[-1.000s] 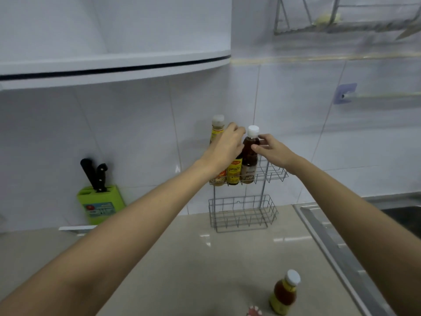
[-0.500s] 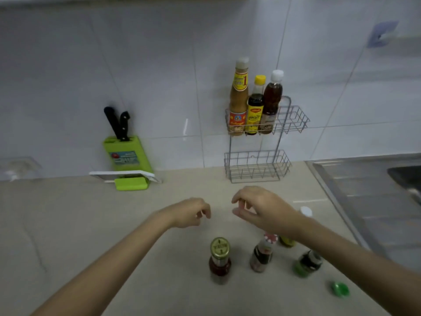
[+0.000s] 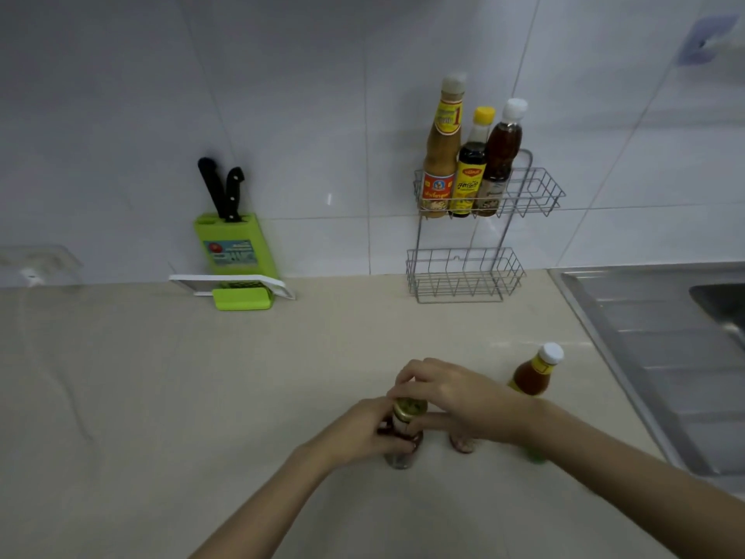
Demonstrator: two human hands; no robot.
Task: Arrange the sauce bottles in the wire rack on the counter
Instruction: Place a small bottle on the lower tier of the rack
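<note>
A two-tier wire rack (image 3: 540,187) stands against the tiled wall. Its upper basket holds a tall tan sauce bottle (image 3: 441,155), a dark yellow-capped bottle (image 3: 469,171) and a brown white-capped bottle (image 3: 500,151); the lower basket (image 3: 463,276) is empty. Near the counter's front, my left hand (image 3: 358,433) wraps the body of a small gold-capped bottle (image 3: 409,409), and my right hand (image 3: 455,397) pinches around its cap. An orange sauce bottle (image 3: 532,373) stands just right of my right hand. Two more small bottles are mostly hidden under my right wrist.
A green knife block (image 3: 234,248) with two black-handled knives stands at the wall on the left, a white board (image 3: 229,282) at its foot. A steel sink drainboard (image 3: 661,349) runs along the right. The beige counter (image 3: 161,397) stretches to the left.
My hands left the rack's upper basket, dropped to the counter front and closed on the gold-capped bottle. The view tilted down.
</note>
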